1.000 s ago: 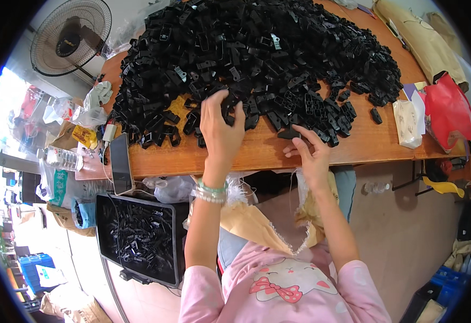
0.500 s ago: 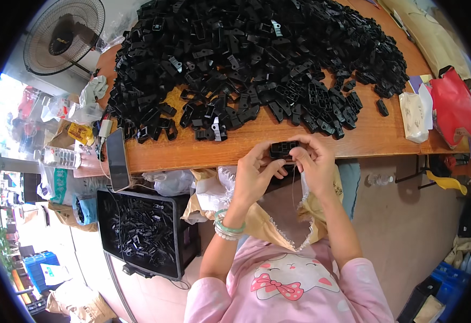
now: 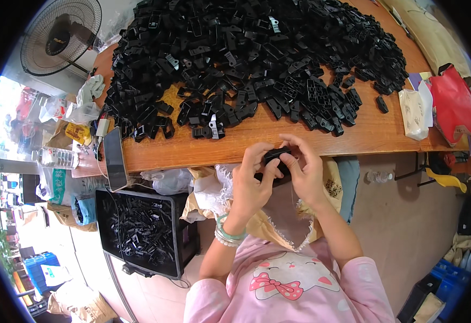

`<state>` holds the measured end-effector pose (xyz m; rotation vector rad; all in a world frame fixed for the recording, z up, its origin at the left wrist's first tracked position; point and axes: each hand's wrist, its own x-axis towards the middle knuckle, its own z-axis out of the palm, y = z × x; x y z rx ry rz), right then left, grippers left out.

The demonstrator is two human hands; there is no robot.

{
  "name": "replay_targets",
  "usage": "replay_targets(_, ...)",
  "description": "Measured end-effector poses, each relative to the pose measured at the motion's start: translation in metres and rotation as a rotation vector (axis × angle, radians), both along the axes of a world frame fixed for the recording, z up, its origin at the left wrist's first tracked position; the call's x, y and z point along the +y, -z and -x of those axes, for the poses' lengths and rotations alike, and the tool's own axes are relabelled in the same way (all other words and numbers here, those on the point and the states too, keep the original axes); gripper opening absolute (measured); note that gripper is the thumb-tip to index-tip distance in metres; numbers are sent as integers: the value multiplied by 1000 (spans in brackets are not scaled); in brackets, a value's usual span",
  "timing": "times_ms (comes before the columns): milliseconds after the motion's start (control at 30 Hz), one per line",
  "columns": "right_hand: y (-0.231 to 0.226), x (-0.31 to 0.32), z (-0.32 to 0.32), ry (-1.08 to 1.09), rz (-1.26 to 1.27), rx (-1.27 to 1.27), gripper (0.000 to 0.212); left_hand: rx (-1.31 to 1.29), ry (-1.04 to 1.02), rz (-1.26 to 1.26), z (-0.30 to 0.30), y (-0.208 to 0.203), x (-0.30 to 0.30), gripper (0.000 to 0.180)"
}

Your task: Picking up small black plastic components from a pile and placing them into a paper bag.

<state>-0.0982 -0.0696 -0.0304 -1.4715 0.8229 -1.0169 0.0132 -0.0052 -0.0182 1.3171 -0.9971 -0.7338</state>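
Note:
Between my two hands, at the table's near edge, is a small black plastic part (image 3: pixel 276 154). My left hand (image 3: pixel 253 175) grips its left side with thumb and fingers, and green and white bracelets circle that wrist. On the other side my right hand (image 3: pixel 304 171) pinches the same part, its thumb pressed on the face. Fingers cover much of the part, so its shape is only partly visible. Beyond my hands a large heap of similar black plastic parts (image 3: pixel 257 59) covers the wooden table (image 3: pixel 300 141). An open sack (image 3: pixel 262 225) hangs below my hands, over my lap.
A black crate (image 3: pixel 179 237) of small black pieces stands below the table at left. A phone (image 3: pixel 115 159) leans at the table's left edge, near a fan (image 3: pixel 60 37). To the right lie a tissue pack (image 3: pixel 412 114) and a red bag (image 3: pixel 455 105).
My hands have turned the black plastic part, so its compartmented face no longer shows and a narrower side is up. My fingers have closed further around it.

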Motion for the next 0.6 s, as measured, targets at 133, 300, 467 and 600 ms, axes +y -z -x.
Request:
replay_targets(133, -5, -5, -1, -61, 246, 183, 26, 162, -90, -9, -9, 8, 3, 12)
replay_targets(300, 1, -63, -18, 254, 883, 535, 25, 233, -383, -61, -55, 3, -6, 20)
replay_targets(467, 8, -75, -40, 267, 984, 728, 23, -726, -551, -357, -80, -3, -27, 21)
replay_targets(600, 13, -58, -33, 255, 1008, 703, 26, -965, -569, -354, -80, 4, -30, 18)
